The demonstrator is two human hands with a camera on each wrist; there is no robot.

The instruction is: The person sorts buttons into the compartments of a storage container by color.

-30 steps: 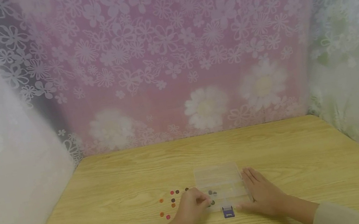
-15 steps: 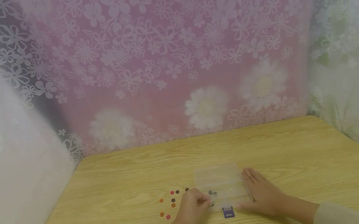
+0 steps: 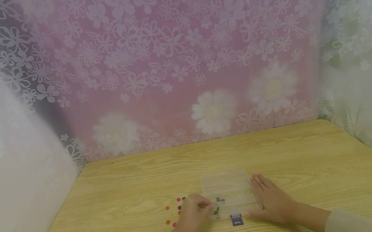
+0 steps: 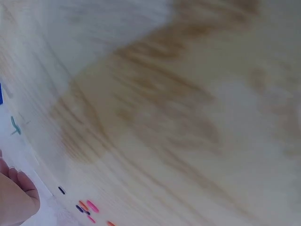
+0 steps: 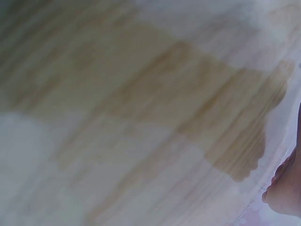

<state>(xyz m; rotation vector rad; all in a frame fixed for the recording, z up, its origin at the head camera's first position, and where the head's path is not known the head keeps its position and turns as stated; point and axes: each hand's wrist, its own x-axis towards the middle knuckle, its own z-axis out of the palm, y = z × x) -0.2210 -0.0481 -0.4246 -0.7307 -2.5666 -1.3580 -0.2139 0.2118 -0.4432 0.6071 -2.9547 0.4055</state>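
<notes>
A clear plastic compartment box [image 3: 224, 181] lies on the table with its lid raised at the back and a purple-blue latch [image 3: 236, 220] at the front. Green buttons [image 3: 216, 212] are in its front left compartment, one of them tilted; dark buttons [image 3: 220, 200] sit farther back. My left hand [image 3: 194, 214] is at the box's left edge, fingers bent, index and thumb tips slightly apart, nothing visible between them. My right hand [image 3: 276, 201] rests against the box's right side with straight fingers, its thumb near the front edge. The wrist views catch only part of each hand.
Left of the box several loose small round buttons lie on the wooden table [image 3: 138, 182]: orange [image 3: 167, 208], pink [image 3: 178, 200] and dark [image 3: 179, 207]. My left hand partly covers this group. A flowered curtain [image 3: 176, 59] hangs behind the table.
My left hand has drawn back left from the front left compartment, uncovering the green buttons there and covering a dark loose button. The right hand has stayed in place.
</notes>
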